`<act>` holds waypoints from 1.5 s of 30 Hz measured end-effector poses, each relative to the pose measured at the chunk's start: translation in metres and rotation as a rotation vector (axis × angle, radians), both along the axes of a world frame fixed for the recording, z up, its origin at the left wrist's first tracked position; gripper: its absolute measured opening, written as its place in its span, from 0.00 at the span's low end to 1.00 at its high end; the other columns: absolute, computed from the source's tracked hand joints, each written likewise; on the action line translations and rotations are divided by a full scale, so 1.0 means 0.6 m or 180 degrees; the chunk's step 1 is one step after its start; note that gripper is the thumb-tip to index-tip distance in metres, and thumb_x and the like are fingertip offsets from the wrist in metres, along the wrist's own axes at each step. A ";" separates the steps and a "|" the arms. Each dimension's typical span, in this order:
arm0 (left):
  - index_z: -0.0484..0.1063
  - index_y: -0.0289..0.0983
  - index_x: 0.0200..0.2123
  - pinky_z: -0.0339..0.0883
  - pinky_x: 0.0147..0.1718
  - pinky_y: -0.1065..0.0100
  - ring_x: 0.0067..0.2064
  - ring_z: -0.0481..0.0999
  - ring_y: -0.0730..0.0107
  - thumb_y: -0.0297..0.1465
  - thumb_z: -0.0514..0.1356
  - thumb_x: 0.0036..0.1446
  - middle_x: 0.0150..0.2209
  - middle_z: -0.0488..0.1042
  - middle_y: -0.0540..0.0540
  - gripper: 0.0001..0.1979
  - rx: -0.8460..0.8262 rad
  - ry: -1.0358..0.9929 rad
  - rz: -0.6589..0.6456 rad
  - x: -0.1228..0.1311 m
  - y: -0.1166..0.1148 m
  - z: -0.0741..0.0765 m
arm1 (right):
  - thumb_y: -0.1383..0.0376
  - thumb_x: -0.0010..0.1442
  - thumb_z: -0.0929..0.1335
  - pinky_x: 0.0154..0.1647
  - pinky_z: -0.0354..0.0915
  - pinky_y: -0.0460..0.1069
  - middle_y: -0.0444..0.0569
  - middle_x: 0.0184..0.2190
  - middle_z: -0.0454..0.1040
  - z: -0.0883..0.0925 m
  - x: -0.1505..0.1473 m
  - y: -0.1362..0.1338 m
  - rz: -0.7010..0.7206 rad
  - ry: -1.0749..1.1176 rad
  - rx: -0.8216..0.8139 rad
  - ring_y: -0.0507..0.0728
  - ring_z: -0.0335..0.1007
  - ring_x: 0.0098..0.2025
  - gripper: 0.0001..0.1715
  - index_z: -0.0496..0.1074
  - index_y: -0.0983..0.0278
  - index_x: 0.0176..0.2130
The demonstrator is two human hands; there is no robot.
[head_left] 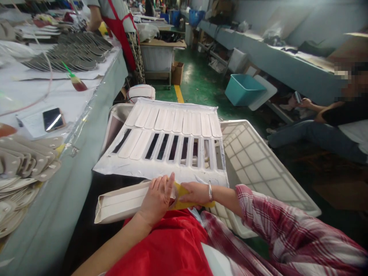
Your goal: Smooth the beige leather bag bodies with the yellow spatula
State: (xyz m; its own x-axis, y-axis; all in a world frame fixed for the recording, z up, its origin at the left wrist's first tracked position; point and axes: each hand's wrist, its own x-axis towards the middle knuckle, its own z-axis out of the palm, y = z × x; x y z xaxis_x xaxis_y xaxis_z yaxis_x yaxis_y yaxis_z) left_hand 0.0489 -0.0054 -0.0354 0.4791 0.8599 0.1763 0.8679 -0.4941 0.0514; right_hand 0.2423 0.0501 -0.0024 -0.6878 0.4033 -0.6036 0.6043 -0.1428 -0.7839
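My left hand (157,196) lies over the right end of a long cream bundle (123,202), which looks like strips stacked together, and its fingers close around that end. Right beside it, my right hand (196,193), with a silver bangle at the wrist, grips a flat yellow piece (180,190) whose kind I cannot make out. The two hands almost meet, and what lies between them is partly hidden. Just beyond, a white slotted board (161,171) carries a full far row of cream strips (175,120). Its near row has several open slots and a few strips at the left.
A pale crate (258,165) stands under the board's right side. On the left table (80,111) are a phone (53,119), a glue bottle (77,81) and stacked grey pieces (25,157). A teal bin (244,89) is on the floor. One person sits at right; another stands ahead.
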 end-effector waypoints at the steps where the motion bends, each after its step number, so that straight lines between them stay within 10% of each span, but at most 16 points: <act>1: 0.27 0.29 0.63 0.51 0.54 0.52 0.57 0.58 0.51 0.24 0.47 0.58 0.55 0.60 0.29 0.36 -0.0015 0.0011 -0.0008 -0.001 0.000 0.000 | 0.58 0.55 0.64 0.11 0.56 0.41 0.39 0.18 0.67 -0.002 -0.001 0.000 -0.0021 -0.0022 0.0027 0.48 0.61 0.12 0.12 0.61 0.64 0.35; 11: 0.38 0.31 0.63 0.50 0.55 0.52 0.58 0.59 0.51 0.30 0.53 0.57 0.58 0.58 0.29 0.35 -0.0254 -0.0021 -0.0232 -0.020 0.003 0.016 | 0.55 0.55 0.64 0.09 0.54 0.41 0.38 0.18 0.67 -0.012 -0.011 -0.040 -0.0854 0.0122 -0.0110 0.47 0.58 0.12 0.16 0.60 0.63 0.37; 17: 0.39 0.27 0.63 0.51 0.55 0.53 0.57 0.59 0.49 0.56 0.57 0.44 0.57 0.59 0.30 0.54 -0.0495 -0.0589 -0.0334 -0.034 0.006 0.018 | 0.53 0.55 0.63 0.10 0.57 0.42 0.38 0.19 0.66 -0.024 -0.026 -0.063 -0.1270 0.0098 -0.0115 0.47 0.59 0.13 0.18 0.58 0.62 0.39; 29: 0.63 0.30 0.53 0.55 0.49 0.55 0.49 0.65 0.55 0.35 0.47 0.61 0.48 0.68 0.36 0.21 -0.0279 -0.0385 0.0432 0.007 0.025 0.005 | 0.54 0.56 0.63 0.13 0.60 0.41 0.44 0.25 0.70 -0.060 -0.055 -0.091 -0.2023 -0.0361 0.0315 0.50 0.67 0.18 0.17 0.56 0.63 0.39; 38: 0.65 0.33 0.48 0.61 0.44 0.58 0.45 0.69 0.60 0.33 0.47 0.61 0.43 0.71 0.39 0.16 -0.0509 -0.0493 0.0464 0.003 0.031 0.020 | 0.57 0.53 0.66 0.10 0.58 0.44 0.41 0.17 0.69 -0.001 -0.054 -0.043 -0.1568 -0.0478 -0.0024 0.52 0.64 0.13 0.13 0.59 0.62 0.31; 45: 0.64 0.32 0.52 0.57 0.53 0.58 0.52 0.67 0.61 0.36 0.46 0.60 0.52 0.69 0.39 0.21 -0.0847 -0.0744 0.0483 -0.080 0.008 0.035 | 0.54 0.46 0.69 0.19 0.62 0.45 0.41 0.22 0.66 0.057 -0.018 -0.067 -0.3456 0.1154 0.0414 0.48 0.62 0.19 0.21 0.64 0.65 0.35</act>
State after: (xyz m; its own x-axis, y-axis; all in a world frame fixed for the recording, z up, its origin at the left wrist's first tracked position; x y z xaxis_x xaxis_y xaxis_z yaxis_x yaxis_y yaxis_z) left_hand 0.0007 -0.0006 -0.0143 0.3162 0.9483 0.0268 0.8798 -0.3037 0.3658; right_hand 0.2314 0.0097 0.0315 -0.0645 0.9339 -0.3516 -0.0516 -0.3550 -0.9334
